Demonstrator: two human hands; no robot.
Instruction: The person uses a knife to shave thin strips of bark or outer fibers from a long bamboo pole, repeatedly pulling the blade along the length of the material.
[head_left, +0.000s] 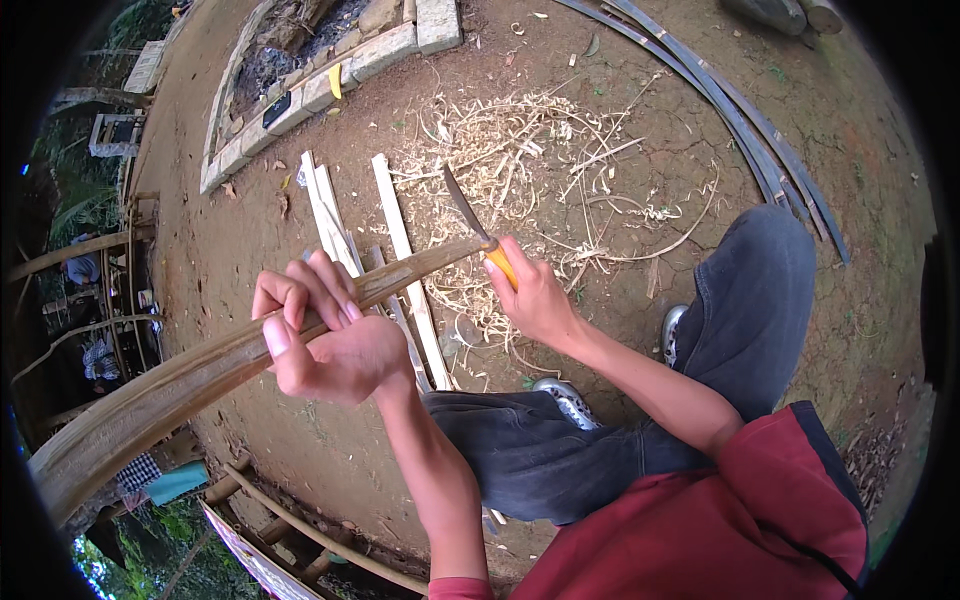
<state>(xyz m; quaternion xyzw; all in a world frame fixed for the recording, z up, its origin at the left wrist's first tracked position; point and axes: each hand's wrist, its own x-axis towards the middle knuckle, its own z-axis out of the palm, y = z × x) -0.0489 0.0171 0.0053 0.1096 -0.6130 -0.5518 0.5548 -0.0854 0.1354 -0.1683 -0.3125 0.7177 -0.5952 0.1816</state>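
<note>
My left hand [335, 345] is closed around a long split bamboo strip [180, 385], its fingers curled over the top edge. The strip runs from the lower left, where it looks wide, to a narrower end near my right hand. My right hand [537, 300] grips the yellow-orange handle of a knife [466, 205]. Its dark, slightly curved blade points up and away, and the base of the blade is at the strip's far end. Whether the edge touches the strip I cannot tell.
Curly shavings [510, 150] litter the dirt beyond my hands. Pale wooden slats [395, 220] lie beside them. At the far left, a brick-edged fire pit [375, 55] carries a dark phone [277, 110] on its rim. Long grey strips [720, 95] curve across the far right.
</note>
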